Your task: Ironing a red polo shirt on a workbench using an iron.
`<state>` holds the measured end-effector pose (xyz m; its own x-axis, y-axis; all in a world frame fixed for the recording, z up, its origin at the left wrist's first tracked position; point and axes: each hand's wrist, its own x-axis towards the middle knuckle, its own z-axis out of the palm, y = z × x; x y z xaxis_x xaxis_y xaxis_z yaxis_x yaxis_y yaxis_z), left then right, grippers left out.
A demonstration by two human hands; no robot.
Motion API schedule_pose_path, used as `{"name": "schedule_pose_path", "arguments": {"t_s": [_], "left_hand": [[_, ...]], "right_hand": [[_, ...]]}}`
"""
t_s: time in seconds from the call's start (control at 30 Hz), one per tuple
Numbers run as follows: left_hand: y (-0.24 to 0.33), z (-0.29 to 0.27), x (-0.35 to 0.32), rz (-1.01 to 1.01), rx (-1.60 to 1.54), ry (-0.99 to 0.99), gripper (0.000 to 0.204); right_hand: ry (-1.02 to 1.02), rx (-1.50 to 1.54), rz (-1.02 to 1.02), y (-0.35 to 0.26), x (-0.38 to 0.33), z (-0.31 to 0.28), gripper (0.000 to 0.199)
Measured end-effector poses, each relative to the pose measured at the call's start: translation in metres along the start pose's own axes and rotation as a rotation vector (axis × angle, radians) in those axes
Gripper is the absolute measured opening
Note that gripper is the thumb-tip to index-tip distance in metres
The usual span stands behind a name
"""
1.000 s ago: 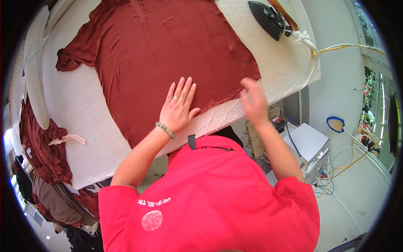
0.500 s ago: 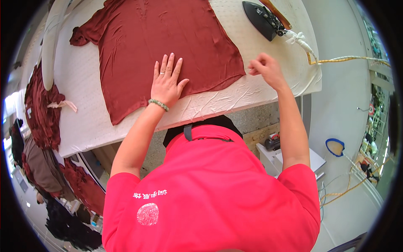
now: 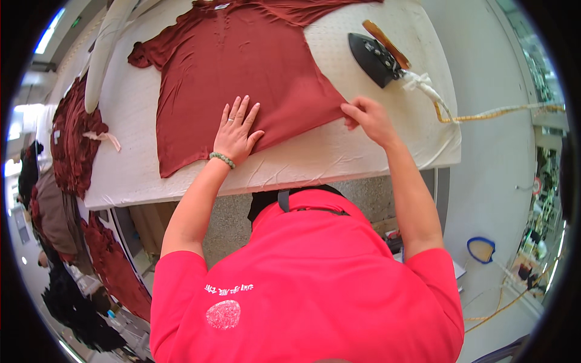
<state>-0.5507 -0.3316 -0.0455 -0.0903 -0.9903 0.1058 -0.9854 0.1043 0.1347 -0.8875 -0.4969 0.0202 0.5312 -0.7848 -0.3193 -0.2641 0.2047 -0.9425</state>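
A dark red blouse (image 3: 242, 66) lies spread over the padded white ironing table (image 3: 423, 121), its collar toward the far edge. My left hand (image 3: 236, 133) rests flat on the lower part of the blouse, fingers apart, with a ring and a beaded bracelet showing. At the right end of the hem, my right hand (image 3: 369, 118) pinches the corner of the cloth between thumb and fingers. The hem runs taut between the two hands. Beyond my right hand, a black iron (image 3: 375, 60) with a wooden handle sits on the table, its wrapped cord trailing right.
A padded white sleeve arm (image 3: 103, 66) juts over the table's left side. Crumpled dark red garments (image 3: 75, 145) hang over the left edge, with brown and black clothes below. A yellow hose (image 3: 496, 114) stretches right from the iron. A blue-rimmed hoop (image 3: 481, 249) is at the right.
My right hand has closed on the hem corner, which it was just short of before. The hem between my hands is now straighter and smoother. My left hand stays flat on the blouse.
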Motion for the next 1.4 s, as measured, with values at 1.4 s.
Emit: {"name": "schedule_pose_path", "arguments": {"t_s": [1.4], "left_hand": [[-0.005, -0.002, 0.0, -0.063, -0.093, 0.032, 0.072]], "right_hand": [[0.347, -1.095, -0.106, 0.042, -0.031, 0.033, 0.031]]}}
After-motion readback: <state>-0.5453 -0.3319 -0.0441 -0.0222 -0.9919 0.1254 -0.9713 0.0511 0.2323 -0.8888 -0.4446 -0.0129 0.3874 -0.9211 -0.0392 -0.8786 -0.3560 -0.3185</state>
